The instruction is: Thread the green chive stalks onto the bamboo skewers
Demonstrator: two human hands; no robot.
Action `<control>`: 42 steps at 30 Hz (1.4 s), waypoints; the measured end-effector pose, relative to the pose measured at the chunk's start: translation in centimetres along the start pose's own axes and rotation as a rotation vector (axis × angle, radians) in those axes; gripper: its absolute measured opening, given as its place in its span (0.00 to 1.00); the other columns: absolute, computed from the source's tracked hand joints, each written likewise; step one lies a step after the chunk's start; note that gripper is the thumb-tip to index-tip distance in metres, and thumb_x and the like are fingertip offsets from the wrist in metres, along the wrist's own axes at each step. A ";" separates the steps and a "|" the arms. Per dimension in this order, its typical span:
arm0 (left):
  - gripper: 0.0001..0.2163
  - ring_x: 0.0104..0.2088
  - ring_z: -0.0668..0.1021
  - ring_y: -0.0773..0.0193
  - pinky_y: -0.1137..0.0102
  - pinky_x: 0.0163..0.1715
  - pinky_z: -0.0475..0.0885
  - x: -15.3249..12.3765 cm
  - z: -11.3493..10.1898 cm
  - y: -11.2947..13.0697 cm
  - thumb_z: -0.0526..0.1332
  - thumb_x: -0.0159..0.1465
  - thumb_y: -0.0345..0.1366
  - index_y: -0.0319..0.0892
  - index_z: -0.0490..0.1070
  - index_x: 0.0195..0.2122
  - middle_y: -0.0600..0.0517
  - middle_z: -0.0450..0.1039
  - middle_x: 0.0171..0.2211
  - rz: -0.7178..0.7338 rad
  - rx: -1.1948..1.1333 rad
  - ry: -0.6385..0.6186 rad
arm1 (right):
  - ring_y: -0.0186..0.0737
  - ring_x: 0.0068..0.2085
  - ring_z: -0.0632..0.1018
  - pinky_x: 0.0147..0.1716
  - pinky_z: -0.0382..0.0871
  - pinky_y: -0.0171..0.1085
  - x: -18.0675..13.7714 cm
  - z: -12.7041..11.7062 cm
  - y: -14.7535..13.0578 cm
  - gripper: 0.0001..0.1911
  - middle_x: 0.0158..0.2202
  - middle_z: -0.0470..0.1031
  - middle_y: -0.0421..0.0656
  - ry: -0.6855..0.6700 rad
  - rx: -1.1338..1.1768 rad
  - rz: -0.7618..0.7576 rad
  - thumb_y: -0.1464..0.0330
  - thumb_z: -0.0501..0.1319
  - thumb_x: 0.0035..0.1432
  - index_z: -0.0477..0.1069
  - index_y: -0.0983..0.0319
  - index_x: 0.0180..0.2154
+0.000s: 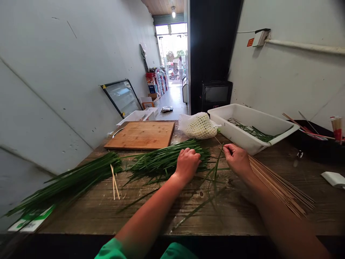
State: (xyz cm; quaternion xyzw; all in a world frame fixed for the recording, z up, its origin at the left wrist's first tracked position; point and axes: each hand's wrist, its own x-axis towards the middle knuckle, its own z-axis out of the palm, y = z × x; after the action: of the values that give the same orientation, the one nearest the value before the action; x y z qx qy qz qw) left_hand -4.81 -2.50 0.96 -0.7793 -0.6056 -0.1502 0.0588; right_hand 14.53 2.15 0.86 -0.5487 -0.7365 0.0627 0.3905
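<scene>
A heap of long green leaf blades [153,160] lies in the middle of the wooden table. My left hand [188,160] is closed over its right part, knuckles up; the fingertips are hidden, so what they grip does not show. To the right, my right hand [237,158] pinches the upper ends of a few thin green blades [215,171], which hang down onto the tabletop. Under and behind my right forearm lies a bundle of thin wooden sticks [277,181]. A second bundle of green blades [78,174] is at the left, with short pale sticks [114,183] beside it.
A wooden cutting board [141,135] lies at the back left of the table [151,219]. Something pale in white foam netting [199,126] sits beside a white plastic tub [248,138] holding some green blades. A dark container [312,144] with sticks stands far right.
</scene>
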 end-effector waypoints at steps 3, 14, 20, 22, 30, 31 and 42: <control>0.06 0.43 0.69 0.55 0.60 0.44 0.61 0.4 0.9 -0.3 0.62 0.58 0.38 0.43 0.76 0.31 0.48 0.72 0.35 0.035 0.004 -0.021 | 0.40 0.28 0.74 0.28 0.60 0.34 -0.5 0.5 -0.3 0.14 0.28 0.77 0.45 -0.062 0.001 -0.054 0.65 0.51 0.57 0.74 0.63 0.31; 0.04 0.43 0.69 0.56 0.61 0.43 0.58 0.6 1.3 -0.8 0.63 0.57 0.36 0.44 0.77 0.31 0.49 0.72 0.36 -0.042 -0.140 -0.051 | 0.38 0.26 0.75 0.26 0.60 0.33 -1.3 0.9 -1.2 0.13 0.26 0.76 0.43 -0.217 0.006 -0.093 0.65 0.51 0.57 0.74 0.62 0.32; 0.06 0.40 0.73 0.59 0.62 0.44 0.59 0.7 1.0 -0.8 0.61 0.59 0.37 0.46 0.78 0.31 0.51 0.77 0.33 -0.125 -0.304 0.084 | 0.38 0.26 0.74 0.26 0.60 0.33 -1.4 0.7 -1.5 0.13 0.26 0.76 0.43 -0.252 0.037 -0.108 0.66 0.51 0.58 0.73 0.62 0.31; 0.06 0.38 0.75 0.61 0.65 0.43 0.61 0.8 0.9 -1.0 0.61 0.59 0.37 0.45 0.78 0.31 0.51 0.78 0.33 -0.189 -0.427 0.128 | 0.37 0.25 0.73 0.25 0.59 0.33 -1.4 0.6 -1.8 0.13 0.25 0.75 0.43 -0.263 0.048 -0.115 0.66 0.51 0.58 0.73 0.62 0.31; 0.10 0.26 0.74 0.68 0.74 0.29 0.65 1.3 0.8 -2.0 0.57 0.59 0.35 0.39 0.77 0.28 0.53 0.76 0.24 -0.343 -0.797 0.194 | 0.38 0.28 0.74 0.28 0.62 0.33 -2.1 0.9 -2.4 0.14 0.28 0.76 0.44 -0.320 0.091 -0.158 0.66 0.50 0.59 0.73 0.63 0.32; 0.09 0.26 0.74 0.68 0.74 0.29 0.65 1.3 0.7 -2.0 0.57 0.59 0.35 0.38 0.77 0.29 0.53 0.76 0.25 -0.341 -0.803 0.196 | 0.38 0.28 0.75 0.29 0.62 0.34 -2.2 1.0 -2.4 0.13 0.28 0.76 0.44 -0.321 0.081 -0.156 0.67 0.50 0.59 0.73 0.63 0.32; 0.08 0.28 0.76 0.67 0.74 0.31 0.68 1.1 0.8 -1.9 0.57 0.59 0.32 0.38 0.76 0.31 0.52 0.77 0.26 -0.329 -0.807 0.184 | 0.39 0.29 0.75 0.30 0.62 0.34 -2.4 1.5 -2.0 0.13 0.28 0.77 0.44 -0.326 0.033 -0.138 0.68 0.51 0.59 0.73 0.62 0.32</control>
State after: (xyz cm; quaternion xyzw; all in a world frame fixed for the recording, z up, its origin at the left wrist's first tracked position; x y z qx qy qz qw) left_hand -6.22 -0.76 0.34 -0.6165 -0.6067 -0.4506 -0.2210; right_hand 12.26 -0.15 -0.30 -0.4729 -0.8249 0.1360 0.2783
